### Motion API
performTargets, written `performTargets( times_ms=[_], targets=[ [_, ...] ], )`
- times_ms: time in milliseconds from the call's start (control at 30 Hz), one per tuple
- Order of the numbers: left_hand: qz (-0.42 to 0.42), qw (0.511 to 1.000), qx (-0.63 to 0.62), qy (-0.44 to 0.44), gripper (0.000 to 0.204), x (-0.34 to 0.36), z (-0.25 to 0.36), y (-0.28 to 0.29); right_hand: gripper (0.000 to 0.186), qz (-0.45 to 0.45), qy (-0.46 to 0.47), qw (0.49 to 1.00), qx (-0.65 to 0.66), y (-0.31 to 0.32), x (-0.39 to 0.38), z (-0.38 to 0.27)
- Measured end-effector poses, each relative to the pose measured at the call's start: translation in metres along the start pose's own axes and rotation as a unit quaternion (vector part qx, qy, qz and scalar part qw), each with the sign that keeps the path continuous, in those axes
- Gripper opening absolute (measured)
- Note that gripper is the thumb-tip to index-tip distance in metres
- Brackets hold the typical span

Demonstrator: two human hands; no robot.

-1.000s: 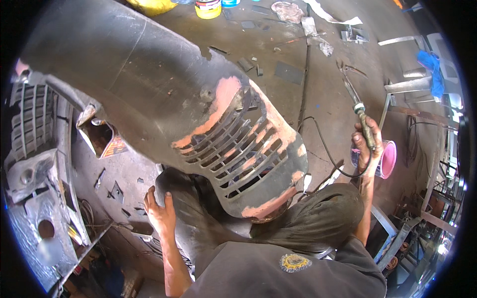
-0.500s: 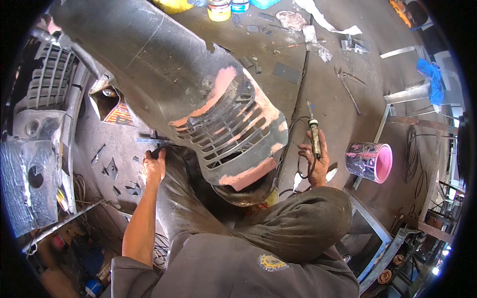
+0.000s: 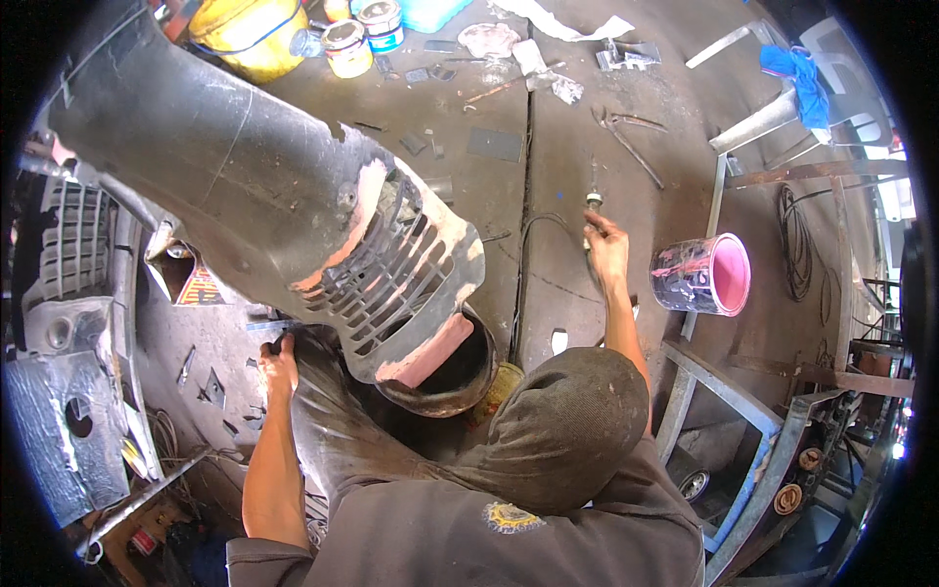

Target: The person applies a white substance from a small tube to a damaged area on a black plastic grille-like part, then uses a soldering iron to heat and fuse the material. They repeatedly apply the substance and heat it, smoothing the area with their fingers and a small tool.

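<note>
A long grey plastic car bumper [image 3: 245,166], with a slatted grille section and pink filler patches, slants across in front of me. Its near end lies over a dark round rim [image 3: 484,377] between my legs. My right hand [image 3: 608,249] is closed round the handle of a soldering iron [image 3: 594,201], out over the floor to the right of the bumper; the slim tip points away from me. Beside my left knee, my left hand [image 3: 279,367] has curled fingers round something small and dark, too hidden to name.
A black tin with a pink inside [image 3: 699,274] lies on its side at the right, near a metal frame [image 3: 724,411]. Pliers-like tongs [image 3: 631,142], filler tins [image 3: 347,49] and a yellow bucket [image 3: 249,39] are farther off. A cardboard box [image 3: 181,269] stands left.
My right arm has stretched farther out with the soldering iron. My view has shifted, so the bumper and floor items sit farther left. My left hand stays by the left knee.
</note>
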State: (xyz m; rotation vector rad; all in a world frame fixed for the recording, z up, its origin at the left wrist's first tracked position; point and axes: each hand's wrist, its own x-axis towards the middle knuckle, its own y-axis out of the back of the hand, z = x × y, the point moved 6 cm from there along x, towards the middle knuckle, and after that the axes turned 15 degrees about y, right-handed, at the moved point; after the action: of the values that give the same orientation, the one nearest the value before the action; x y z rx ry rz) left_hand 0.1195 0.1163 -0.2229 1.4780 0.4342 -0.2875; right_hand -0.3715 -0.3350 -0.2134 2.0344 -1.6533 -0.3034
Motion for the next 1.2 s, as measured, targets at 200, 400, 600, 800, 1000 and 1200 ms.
performTargets(
  times_ms=[200, 400, 600, 800, 1000, 1200],
  targets=[
    [0.007, 1.000, -0.015, -0.001, 0.085, -0.003, 0.002, 0.005, 0.033, -0.038, 0.029, 0.945, -0.323, 0.007, 0.034, 0.081],
    [0.001, 1.000, -0.021, -0.014, 0.084, 0.009, -0.006, 0.006, 0.032, 0.022, 0.218, 0.902, -0.372, -0.045, 0.040, 0.013],
    [-0.022, 1.000, -0.014, 0.002, 0.087, -0.011, 0.008, 0.005, 0.067, -0.264, 0.251, 0.919, -0.152, -0.203, 0.045, -0.039],
    [0.050, 0.994, -0.062, -0.073, 0.068, -0.032, -0.006, 0.020, 0.070, -0.316, 0.202, 0.907, -0.190, -0.265, 0.049, -0.081],
    [0.046, 0.968, -0.205, -0.140, 0.049, -0.054, -0.014, 0.031, 0.036, -0.265, 0.217, 0.929, -0.140, -0.254, 0.051, -0.067],
    [0.112, 0.980, -0.100, -0.132, 0.049, -0.052, -0.007, 0.032, 0.029, -0.197, 0.179, 0.961, -0.071, -0.186, 0.058, -0.044]
  ],
)
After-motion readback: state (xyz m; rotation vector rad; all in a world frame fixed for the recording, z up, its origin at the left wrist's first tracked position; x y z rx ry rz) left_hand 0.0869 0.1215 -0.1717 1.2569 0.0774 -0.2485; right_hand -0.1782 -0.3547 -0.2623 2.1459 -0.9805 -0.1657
